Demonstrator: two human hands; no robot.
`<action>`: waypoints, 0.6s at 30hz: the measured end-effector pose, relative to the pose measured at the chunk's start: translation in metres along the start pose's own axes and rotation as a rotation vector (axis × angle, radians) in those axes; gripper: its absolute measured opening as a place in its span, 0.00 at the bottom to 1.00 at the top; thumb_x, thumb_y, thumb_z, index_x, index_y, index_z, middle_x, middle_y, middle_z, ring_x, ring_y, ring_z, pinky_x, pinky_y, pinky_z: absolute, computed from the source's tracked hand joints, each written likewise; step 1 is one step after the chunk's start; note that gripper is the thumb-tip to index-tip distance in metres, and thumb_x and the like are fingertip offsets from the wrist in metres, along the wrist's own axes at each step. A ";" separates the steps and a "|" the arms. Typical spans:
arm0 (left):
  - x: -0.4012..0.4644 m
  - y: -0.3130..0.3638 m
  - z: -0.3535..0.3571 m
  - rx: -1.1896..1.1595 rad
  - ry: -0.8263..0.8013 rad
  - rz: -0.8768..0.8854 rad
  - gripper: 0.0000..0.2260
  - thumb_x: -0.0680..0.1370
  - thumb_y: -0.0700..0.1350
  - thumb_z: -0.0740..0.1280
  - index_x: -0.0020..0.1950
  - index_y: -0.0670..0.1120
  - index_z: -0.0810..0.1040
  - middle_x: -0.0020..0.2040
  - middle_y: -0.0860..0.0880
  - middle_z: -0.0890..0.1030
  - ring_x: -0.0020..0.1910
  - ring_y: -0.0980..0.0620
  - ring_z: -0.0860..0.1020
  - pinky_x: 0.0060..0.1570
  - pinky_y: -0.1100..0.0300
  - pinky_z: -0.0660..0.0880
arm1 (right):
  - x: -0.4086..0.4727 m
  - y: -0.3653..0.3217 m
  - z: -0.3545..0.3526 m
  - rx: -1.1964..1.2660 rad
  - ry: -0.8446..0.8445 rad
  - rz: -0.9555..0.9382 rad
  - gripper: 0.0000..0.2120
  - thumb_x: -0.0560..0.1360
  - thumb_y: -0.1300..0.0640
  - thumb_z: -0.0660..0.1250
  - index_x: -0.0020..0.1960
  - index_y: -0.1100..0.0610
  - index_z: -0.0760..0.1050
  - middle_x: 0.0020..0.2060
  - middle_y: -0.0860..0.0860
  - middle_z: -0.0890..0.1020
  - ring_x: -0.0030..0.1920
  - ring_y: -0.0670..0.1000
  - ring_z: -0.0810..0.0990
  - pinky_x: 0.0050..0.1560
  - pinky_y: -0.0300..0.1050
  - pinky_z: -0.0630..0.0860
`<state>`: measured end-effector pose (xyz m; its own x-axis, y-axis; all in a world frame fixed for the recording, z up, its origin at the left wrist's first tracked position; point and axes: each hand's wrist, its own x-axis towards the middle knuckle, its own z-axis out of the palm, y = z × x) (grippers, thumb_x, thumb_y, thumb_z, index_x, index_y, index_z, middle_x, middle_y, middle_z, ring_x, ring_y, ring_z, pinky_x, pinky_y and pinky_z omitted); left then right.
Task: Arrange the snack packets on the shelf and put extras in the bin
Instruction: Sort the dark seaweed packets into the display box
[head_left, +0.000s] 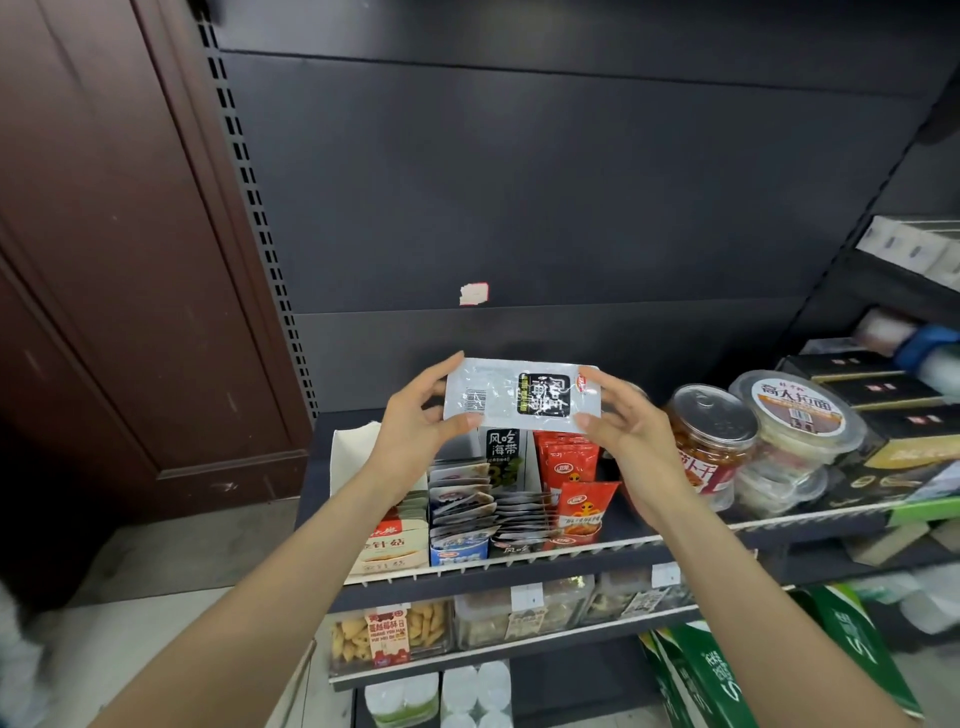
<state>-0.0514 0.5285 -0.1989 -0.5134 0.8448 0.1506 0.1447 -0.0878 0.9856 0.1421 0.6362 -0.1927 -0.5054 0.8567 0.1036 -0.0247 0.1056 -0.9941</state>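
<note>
I hold a silver snack packet with a black label flat and sideways above the shelf. My left hand grips its left end, and my right hand pinches its right end. Below it, display boxes hold rows of upright packets: silver ones, a second silver row and red ones. A black-labelled box back stands behind them.
A beige box stands at the shelf's left end. Right of my hand are a clear jar with a pull-tab lid and round noodle tubs. Lower shelves hold snack boxes. A brown wooden door is at left.
</note>
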 end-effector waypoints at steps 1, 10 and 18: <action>0.001 0.000 -0.001 0.003 -0.007 -0.017 0.28 0.72 0.34 0.71 0.69 0.52 0.70 0.52 0.50 0.80 0.53 0.56 0.77 0.47 0.73 0.75 | 0.001 0.000 0.000 0.028 0.000 0.002 0.19 0.76 0.66 0.64 0.63 0.50 0.75 0.51 0.41 0.82 0.54 0.46 0.81 0.51 0.45 0.79; 0.011 -0.016 -0.009 -0.104 -0.136 -0.294 0.26 0.72 0.36 0.72 0.69 0.44 0.70 0.53 0.44 0.81 0.55 0.45 0.80 0.60 0.56 0.76 | 0.016 0.001 -0.007 -0.114 0.088 -0.133 0.13 0.74 0.65 0.68 0.45 0.48 0.83 0.57 0.44 0.79 0.60 0.46 0.77 0.59 0.54 0.76; 0.012 -0.026 -0.009 0.619 -0.123 -0.053 0.20 0.79 0.52 0.63 0.70 0.48 0.71 0.64 0.48 0.77 0.62 0.53 0.75 0.60 0.66 0.67 | 0.027 -0.003 0.002 -0.543 0.144 -0.281 0.06 0.73 0.60 0.69 0.49 0.58 0.82 0.43 0.48 0.82 0.46 0.46 0.81 0.47 0.45 0.80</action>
<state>-0.0689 0.5363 -0.2224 -0.4375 0.8975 0.0563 0.6034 0.2466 0.7584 0.1267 0.6581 -0.1872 -0.4211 0.8145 0.3991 0.3209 0.5453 -0.7744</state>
